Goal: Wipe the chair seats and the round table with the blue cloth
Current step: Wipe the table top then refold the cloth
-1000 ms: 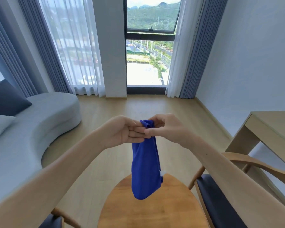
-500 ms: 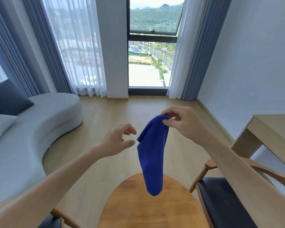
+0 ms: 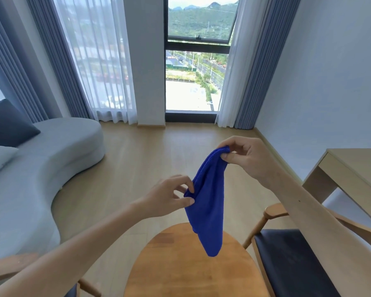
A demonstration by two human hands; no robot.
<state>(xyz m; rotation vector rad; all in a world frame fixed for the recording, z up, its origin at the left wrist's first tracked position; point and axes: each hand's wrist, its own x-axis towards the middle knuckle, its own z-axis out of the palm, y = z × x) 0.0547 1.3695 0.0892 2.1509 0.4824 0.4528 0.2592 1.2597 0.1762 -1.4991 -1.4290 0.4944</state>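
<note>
Blue cloth (image 3: pixel 208 202), orange-brown round table (image 3: pixel 186 273).

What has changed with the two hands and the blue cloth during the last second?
The left hand let go of the top of the blue cloth, dropped lower, and now pinches its left edge halfway down. The right hand rose a little with the top corner, which it kept pinched throughout. The cloth hangs above the round table as before, and the chair has not moved.

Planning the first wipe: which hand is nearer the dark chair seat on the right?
Right. The right hand pinches the cloth up-left of the seat; the left hand is farther left.
</note>
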